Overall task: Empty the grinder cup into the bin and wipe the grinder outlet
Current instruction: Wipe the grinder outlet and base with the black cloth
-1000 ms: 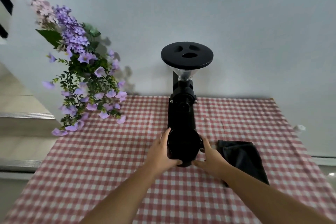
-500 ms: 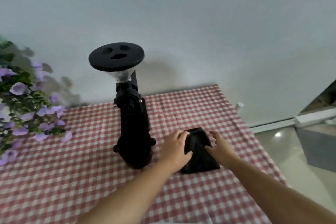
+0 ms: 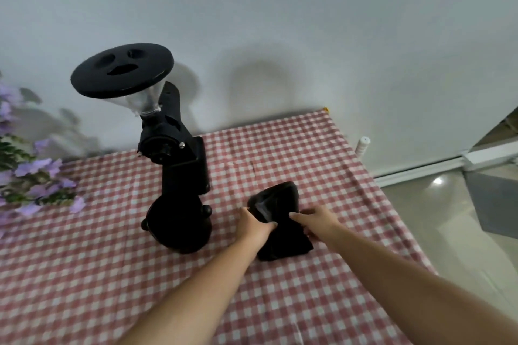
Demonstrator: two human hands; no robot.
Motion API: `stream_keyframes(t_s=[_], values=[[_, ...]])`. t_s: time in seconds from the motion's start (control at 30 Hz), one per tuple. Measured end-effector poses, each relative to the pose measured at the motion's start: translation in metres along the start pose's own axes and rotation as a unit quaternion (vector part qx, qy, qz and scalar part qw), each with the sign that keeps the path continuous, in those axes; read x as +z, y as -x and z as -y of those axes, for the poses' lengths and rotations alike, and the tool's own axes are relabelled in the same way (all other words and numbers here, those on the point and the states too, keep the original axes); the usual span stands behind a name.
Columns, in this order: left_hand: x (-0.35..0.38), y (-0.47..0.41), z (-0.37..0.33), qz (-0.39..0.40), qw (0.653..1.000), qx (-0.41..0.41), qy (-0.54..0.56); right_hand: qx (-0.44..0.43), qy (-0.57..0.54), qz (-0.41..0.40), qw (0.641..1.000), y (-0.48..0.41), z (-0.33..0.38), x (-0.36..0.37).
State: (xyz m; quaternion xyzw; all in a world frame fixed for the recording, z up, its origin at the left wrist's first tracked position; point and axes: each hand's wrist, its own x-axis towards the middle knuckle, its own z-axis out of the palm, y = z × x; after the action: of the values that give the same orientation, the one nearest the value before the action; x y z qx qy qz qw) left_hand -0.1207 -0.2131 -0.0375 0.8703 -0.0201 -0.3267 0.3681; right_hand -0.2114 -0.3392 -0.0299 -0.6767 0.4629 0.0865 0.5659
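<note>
Both hands grip the black cloth [image 3: 280, 221] on the checked table [image 3: 308, 154] — left hand [image 3: 256, 228] pinching its near-left edge, right hand [image 3: 316, 221] clasping its right side. The grinder [image 3: 173, 176] stands just left of the left hand, cup [image 3: 178, 225] at its base.

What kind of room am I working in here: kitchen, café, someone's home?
Most likely a home, set up as a small coffee corner, not a café. A single grinder stands on a checked tablecloth against a plain white wall, with purple flowers beside it. Both hands are on a black cloth.
</note>
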Motion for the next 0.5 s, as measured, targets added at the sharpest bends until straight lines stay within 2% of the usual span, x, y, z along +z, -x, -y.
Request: stream_keyframes(t_s=[0.07,0.17,0.37,0.5], values=[[0.001,0.001,-0.002,0.020,0.999,0.016,-0.038,-0.012,0.041,0.021,0.999,-0.001,0.006,0.001],[-0.002,0.003,-0.004,0.027,0.996,0.045,-0.078,-0.037,0.018,0.015,0.999,0.000,0.011,-0.003],[-0.028,0.013,-0.007,0.073,0.993,0.079,0.046,-0.101,-0.114,-0.005,0.988,0.034,0.038,-0.029],[-0.055,0.026,-0.017,0.046,0.991,0.121,0.023,-0.164,-0.102,-0.049,0.980,0.055,0.078,-0.020]])
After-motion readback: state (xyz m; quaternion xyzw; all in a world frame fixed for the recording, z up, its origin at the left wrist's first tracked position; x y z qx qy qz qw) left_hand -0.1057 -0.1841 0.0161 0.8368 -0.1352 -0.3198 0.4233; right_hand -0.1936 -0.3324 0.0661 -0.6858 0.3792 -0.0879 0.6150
